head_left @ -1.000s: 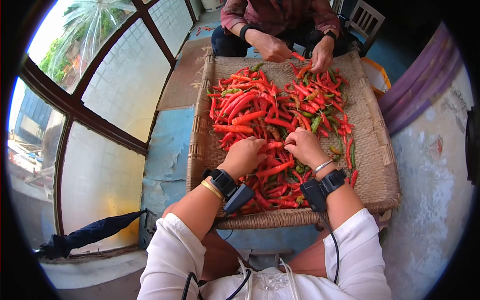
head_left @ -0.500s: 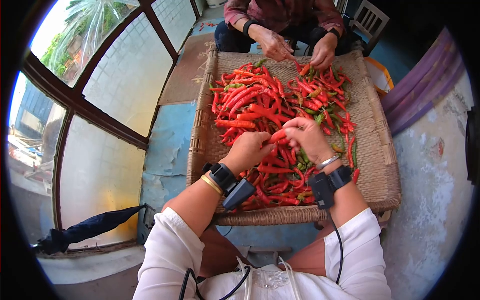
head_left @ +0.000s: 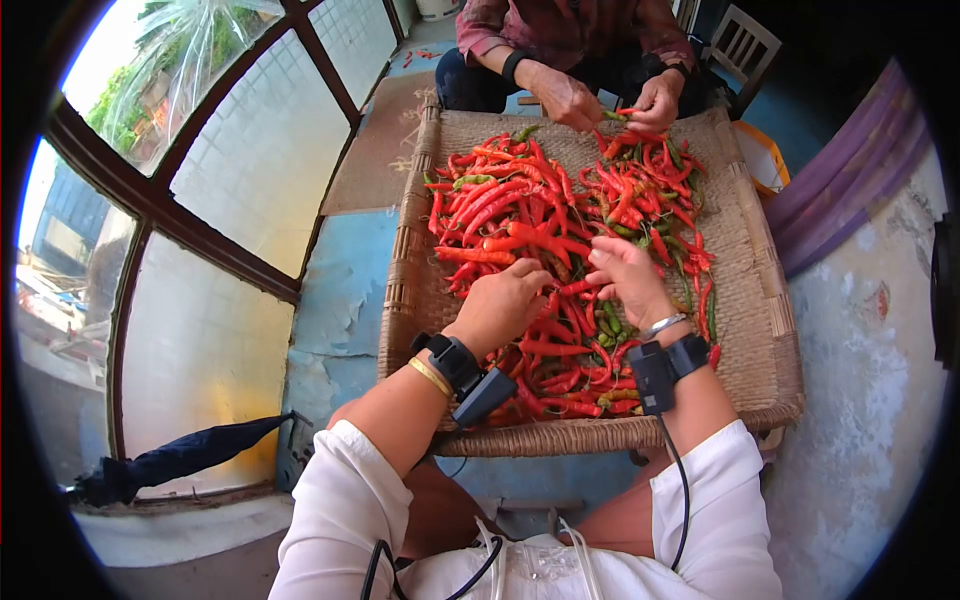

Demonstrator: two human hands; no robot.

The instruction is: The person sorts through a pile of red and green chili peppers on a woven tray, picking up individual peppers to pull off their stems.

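Observation:
Many red chili peppers (head_left: 505,195), with a few green ones among them, lie heaped on a woven tray (head_left: 750,300). Over the middle of the heap is my left hand (head_left: 503,305), its back to the camera and its fingers curled down at the peppers; what they hold, if anything, is hidden. To its right my right hand (head_left: 630,277) hovers over the peppers with fingers apart and nothing between them. Several small green peppers (head_left: 608,320) show between my two hands.
Across the tray sits another person, whose hands (head_left: 570,100) are at the far edge with a pepper. Windows and a folded dark umbrella (head_left: 190,455) are at left. A purple curtain (head_left: 850,180), a wall and a chair (head_left: 742,45) are at right.
My hands have moved apart, and the red pepper between them is no longer held by my right hand. The other person's hands have risen slightly with a pepper.

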